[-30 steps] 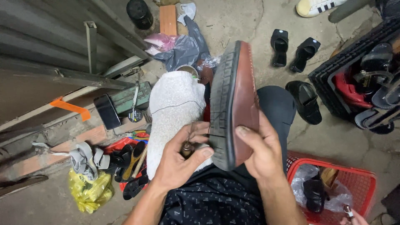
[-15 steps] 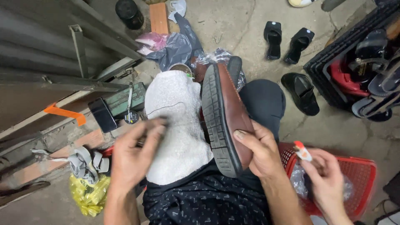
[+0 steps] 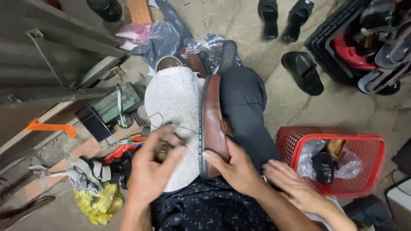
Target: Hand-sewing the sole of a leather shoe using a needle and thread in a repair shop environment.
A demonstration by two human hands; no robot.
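A brown leather shoe [image 3: 212, 122] with a dark grey sole lies on its edge along my lap, between a white cloth [image 3: 173, 98] and my dark trouser leg [image 3: 244, 102]. My right hand [image 3: 234, 169] grips the shoe at its heel end. Just left of the shoe, over the white cloth, my left hand [image 3: 153, 169] is blurred and closed around a small dark object [image 3: 162, 147]. A thin dark thread [image 3: 156, 114] loops across the cloth. Another person's hand [image 3: 295, 188] reaches in from the lower right and rests beside my right wrist.
A red plastic basket [image 3: 329, 133] with a plastic bag and a dark shoe stands at right. Black sandals [image 3: 303, 72] and a black crate [image 3: 338, 47] of footwear lie beyond. A phone [image 3: 92, 124], a green box [image 3: 112, 105], red-handled tools [image 3: 128, 142] and a yellow bag [image 3: 99, 201] sit at left.
The shoe went from sole-up in the air down onto my lap. My left hand swung away left, then back beside the shoe. Another person's hand moved from over the basket to my wrist.
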